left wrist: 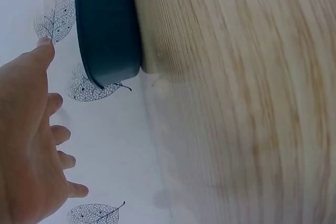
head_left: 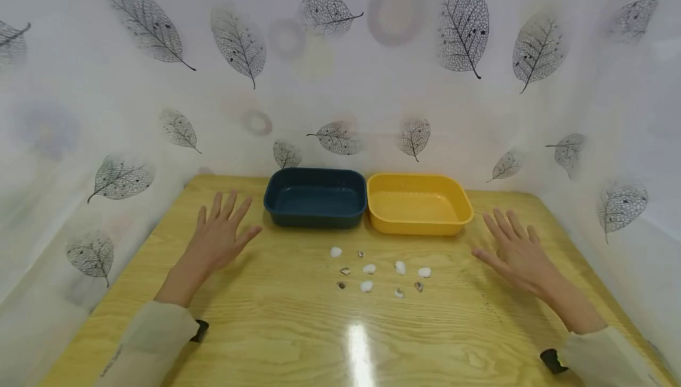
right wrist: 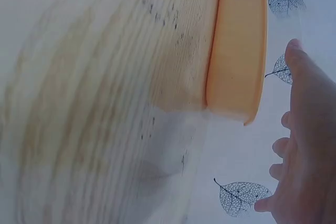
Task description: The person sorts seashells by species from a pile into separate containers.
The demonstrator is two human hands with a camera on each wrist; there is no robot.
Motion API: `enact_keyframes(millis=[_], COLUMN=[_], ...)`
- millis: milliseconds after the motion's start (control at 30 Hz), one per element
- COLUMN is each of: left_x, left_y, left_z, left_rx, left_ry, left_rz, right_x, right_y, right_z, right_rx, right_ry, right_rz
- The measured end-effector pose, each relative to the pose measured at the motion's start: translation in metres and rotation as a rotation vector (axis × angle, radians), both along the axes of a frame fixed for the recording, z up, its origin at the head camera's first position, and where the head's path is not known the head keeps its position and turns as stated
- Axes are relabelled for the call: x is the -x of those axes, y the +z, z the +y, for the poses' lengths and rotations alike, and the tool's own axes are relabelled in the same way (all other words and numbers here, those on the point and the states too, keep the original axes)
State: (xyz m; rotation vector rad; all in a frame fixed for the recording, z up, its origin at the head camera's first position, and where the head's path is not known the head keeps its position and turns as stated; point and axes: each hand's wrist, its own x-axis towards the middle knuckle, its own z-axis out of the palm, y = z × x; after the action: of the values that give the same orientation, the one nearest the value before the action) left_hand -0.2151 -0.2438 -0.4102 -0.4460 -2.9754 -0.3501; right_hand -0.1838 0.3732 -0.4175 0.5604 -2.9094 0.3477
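My left hand, fingers spread and holding nothing, is over the table's left part, left of a dark blue tray. To the right of the yellow tray, my right hand is spread too, with nothing in it. The two trays stand side by side. In front of them lie several small shells, some white, some darker. The left wrist view has the left hand beside the blue tray; the right wrist view has the right hand near the yellow tray.
The wooden table has a bright reflection near its front edge. Behind and at both sides hangs a white covering printed with leaves. Dark bands are at both wrists.
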Motion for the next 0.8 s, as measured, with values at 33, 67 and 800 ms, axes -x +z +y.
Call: enact_keyframes(millis=[33,67,800], left_x=[0.0,0.0,0.017], left_y=[0.0,0.0,-0.003], left_z=[0.001,0.002,0.027], left_rx=[-0.003,-0.01,-0.538], left_ry=[-0.001,-0.004,-0.025], left_rz=[0.002,0.004,-0.042], right_x=[-0.001,-0.002,-0.024], right_y=[0.0,0.0,0.0], right_z=[-0.002,-0.003,-0.047], right_rx=[0.003,0.005,0.163], right_ry=[0.004,0.006,0.069], right_rz=[0.006,0.009,-0.085])
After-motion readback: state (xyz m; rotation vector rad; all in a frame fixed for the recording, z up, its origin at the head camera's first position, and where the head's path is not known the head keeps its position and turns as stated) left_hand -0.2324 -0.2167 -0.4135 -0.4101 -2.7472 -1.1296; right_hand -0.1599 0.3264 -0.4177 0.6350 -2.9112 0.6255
